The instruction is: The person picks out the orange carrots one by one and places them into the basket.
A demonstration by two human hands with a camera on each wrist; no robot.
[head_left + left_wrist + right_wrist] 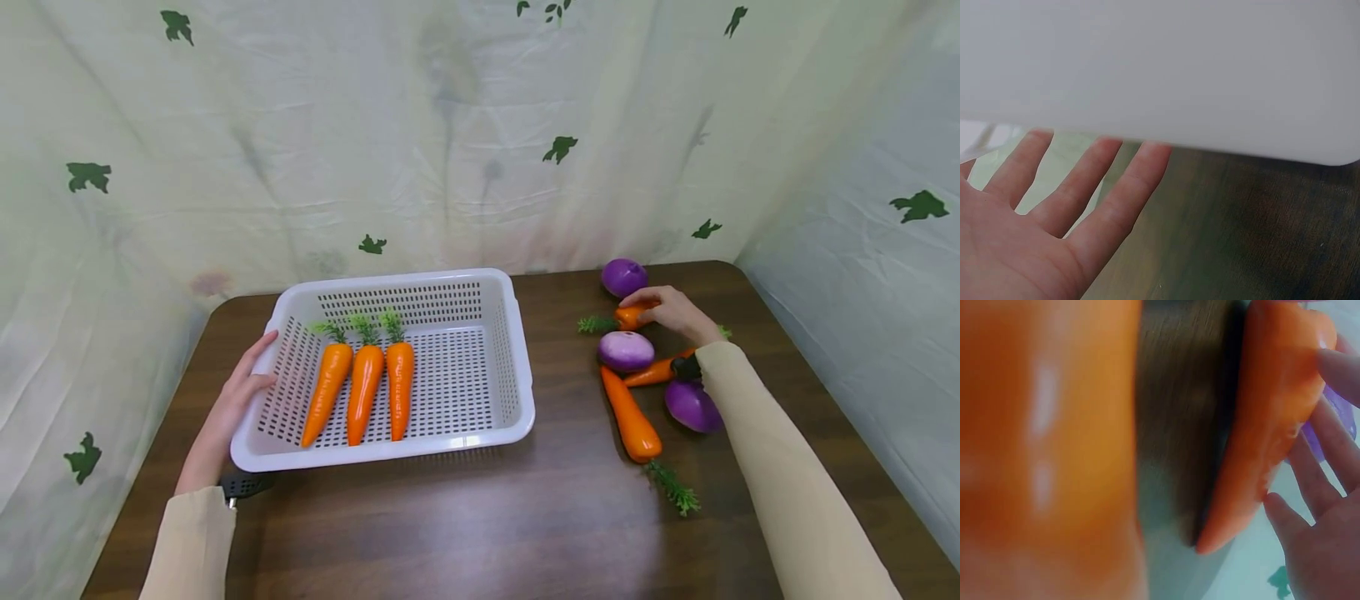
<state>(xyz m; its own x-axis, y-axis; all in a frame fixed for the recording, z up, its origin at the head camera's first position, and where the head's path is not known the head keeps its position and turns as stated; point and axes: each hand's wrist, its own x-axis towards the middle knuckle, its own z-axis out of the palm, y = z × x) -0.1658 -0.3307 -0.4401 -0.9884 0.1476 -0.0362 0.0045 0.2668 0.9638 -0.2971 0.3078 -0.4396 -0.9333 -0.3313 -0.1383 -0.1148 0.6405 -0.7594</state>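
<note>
A white perforated plastic basket (448,446) stands on the left half of the table with three orange carrots (365,392) side by side in it, green tops toward the back. At its left side my left hand (231,408) rests fingers and thumb on the wall; the left wrist view shows those fingers (1124,194) nearly straight, tips at the basket's edge. On the right, my right hand (675,313) grips a carrot (628,317) lying near the back. Thumb and fingers lie around this carrot (1272,412) in the right wrist view; a closer carrot (1047,450) fills that view's left side.
Beside the right hand are a purple onion-like vegetable (624,277) at the back, a paler one (626,351) and another (692,407) near the forearm. One loose carrot (632,417) points diagonally; another (651,372) lies partly under the wrist. Curtains surround the dark table (450,533).
</note>
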